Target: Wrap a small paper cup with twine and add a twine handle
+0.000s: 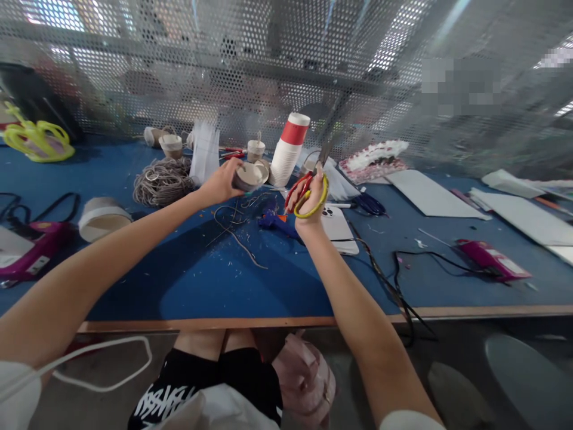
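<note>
My left hand [222, 181] grips a small round cup [249, 177] above the table, its mouth tilted partly toward me. In my right hand [312, 200] is a pair of scissors [304, 194] with one red and one yellow handle loop, the blades pointing up and away. Beneath and between the hands lies a blue glue gun [278, 221] with an orange part. Loose bits of grey cord [244, 245] are scattered on the blue table [179, 275] under my left hand. Right by my right wrist is a white phone [335, 224].
A tall stack of paper cups [286, 156] stands behind the hands. Left of it are a cord bundle [163, 181], white strips [205, 152] and a wrapped cup [102, 219]. Purple devices [495, 261] with black cables lie at both sides. White boards [436, 192] rest at right; perforated metal mesh [179, 77] rises behind.
</note>
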Demonstrator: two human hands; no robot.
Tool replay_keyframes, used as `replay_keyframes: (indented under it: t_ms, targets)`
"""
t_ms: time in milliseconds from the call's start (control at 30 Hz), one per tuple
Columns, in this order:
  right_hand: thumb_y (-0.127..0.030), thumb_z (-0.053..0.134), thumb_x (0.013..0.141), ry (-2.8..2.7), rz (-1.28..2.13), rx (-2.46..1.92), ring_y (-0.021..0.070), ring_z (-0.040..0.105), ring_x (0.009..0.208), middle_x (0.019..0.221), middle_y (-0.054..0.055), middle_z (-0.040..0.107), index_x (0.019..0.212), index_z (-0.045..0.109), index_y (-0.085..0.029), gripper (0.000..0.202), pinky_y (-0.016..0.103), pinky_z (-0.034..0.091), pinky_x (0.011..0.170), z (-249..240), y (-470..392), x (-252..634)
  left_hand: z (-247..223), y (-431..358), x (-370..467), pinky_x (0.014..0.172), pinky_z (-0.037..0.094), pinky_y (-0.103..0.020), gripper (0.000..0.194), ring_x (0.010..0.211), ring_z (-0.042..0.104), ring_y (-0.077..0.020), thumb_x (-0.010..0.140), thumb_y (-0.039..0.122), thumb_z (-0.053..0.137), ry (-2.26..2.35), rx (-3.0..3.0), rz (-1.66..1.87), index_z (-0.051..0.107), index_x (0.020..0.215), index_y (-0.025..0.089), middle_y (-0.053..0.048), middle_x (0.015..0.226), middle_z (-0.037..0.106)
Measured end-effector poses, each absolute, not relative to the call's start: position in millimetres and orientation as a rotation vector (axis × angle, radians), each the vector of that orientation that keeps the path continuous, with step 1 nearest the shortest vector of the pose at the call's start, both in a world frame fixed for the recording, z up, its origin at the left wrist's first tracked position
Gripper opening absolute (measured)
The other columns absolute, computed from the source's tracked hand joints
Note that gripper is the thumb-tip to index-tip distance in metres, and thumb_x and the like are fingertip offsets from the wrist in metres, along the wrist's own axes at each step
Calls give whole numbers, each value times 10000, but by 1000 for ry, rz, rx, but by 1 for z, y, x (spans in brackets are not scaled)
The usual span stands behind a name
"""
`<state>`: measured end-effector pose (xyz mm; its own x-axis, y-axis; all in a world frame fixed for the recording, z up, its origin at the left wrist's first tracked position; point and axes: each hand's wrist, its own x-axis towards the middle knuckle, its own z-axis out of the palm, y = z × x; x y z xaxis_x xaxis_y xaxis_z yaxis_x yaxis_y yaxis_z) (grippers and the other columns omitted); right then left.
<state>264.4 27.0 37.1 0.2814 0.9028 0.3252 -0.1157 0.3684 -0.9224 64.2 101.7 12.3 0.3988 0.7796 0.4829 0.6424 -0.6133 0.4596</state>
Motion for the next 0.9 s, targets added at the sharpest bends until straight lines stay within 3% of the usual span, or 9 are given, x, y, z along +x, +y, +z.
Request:
replay_keyframes:
  t_ms: [133,300,367,433,500,633,900]
  targets:
    - [-546,314,865,-1062,865,-957,95,369,317,393,-37,367,515,379,-249,463,252,348,337,33,27,262,-4,120,56,940,430,-406,700,1079,544,-268,625,175,736,1338,2178,1122,347,1205,118,-156,1141,529]
    - [-586,338,853,-1079,858,-946,100,354,310,382,-36,344,489,375,-246,499,257,314,299,25,29,257,-20,126,46,910,451,-480,879,1100,516,-302,602,204,774,1297,2244,1261,220,1277,101,-208,1198,457]
    - [-609,351,841,-1083,850,-922,100,349,306,383,-34,344,482,382,-242,514,261,309,289,23,30,256,-21,114,37,960,398,-532,753,1155,458,-331,658,248,746,1330,2457,1477,291,1236,89,-223,1226,428]
    - [-633,363,826,-1085,858,-903,96,344,292,376,-33,351,476,397,-239,529,260,302,278,21,31,254,-18,95,26,969,381,-532,468,1150,460,-313,775,219,625,1173,2828,1487,389,1162,106,-202,1207,463]
    - [-667,378,799,-1085,884,-884,91,341,274,356,-36,346,462,408,-235,548,252,286,260,21,31,253,-11,76,17,919,435,-427,258,1091,517,-240,855,134,474,710,3199,1046,464,1111,160,-138,1159,540]
    - [-703,428,747,-1089,926,-853,87,350,271,355,-40,355,458,417,-233,552,244,286,248,21,30,250,5,57,19,943,392,-344,381,1156,487,-209,869,42,348,448,3311,405,505,1182,192,-103,1174,594]
    - [-715,390,757,-1131,953,-892,93,350,283,357,-32,347,464,390,-237,561,255,292,264,19,32,252,27,71,48,923,344,-319,423,1085,503,-208,854,43,364,356,3346,-33,512,1203,229,-90,1125,626]
